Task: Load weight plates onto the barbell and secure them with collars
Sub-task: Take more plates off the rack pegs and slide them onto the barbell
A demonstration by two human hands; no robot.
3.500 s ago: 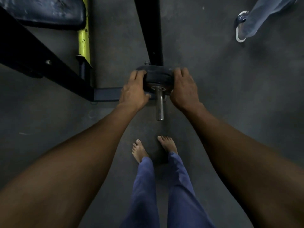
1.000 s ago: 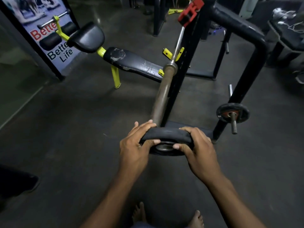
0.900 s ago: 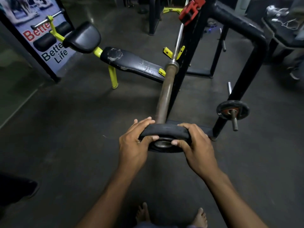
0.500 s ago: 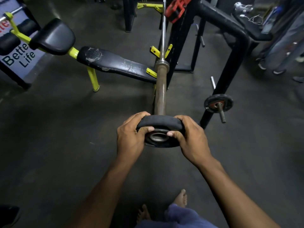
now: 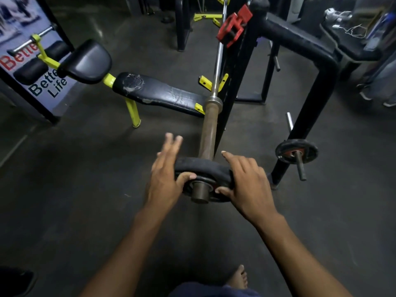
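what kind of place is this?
Most likely a gym's weights area: a barbell on a black rack, a padded bench, and a weight plate between both hands.

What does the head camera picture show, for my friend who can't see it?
Two bare hands, the left hand and right hand, push a black weight plate onto the end of a barbell. The bar rests on a black rack holding a red collar, beside a worn bench.

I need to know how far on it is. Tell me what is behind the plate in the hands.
Behind the plate, the brown bar sleeve runs bare to its collar ring. The plate and right hand hide the sleeve just behind it.
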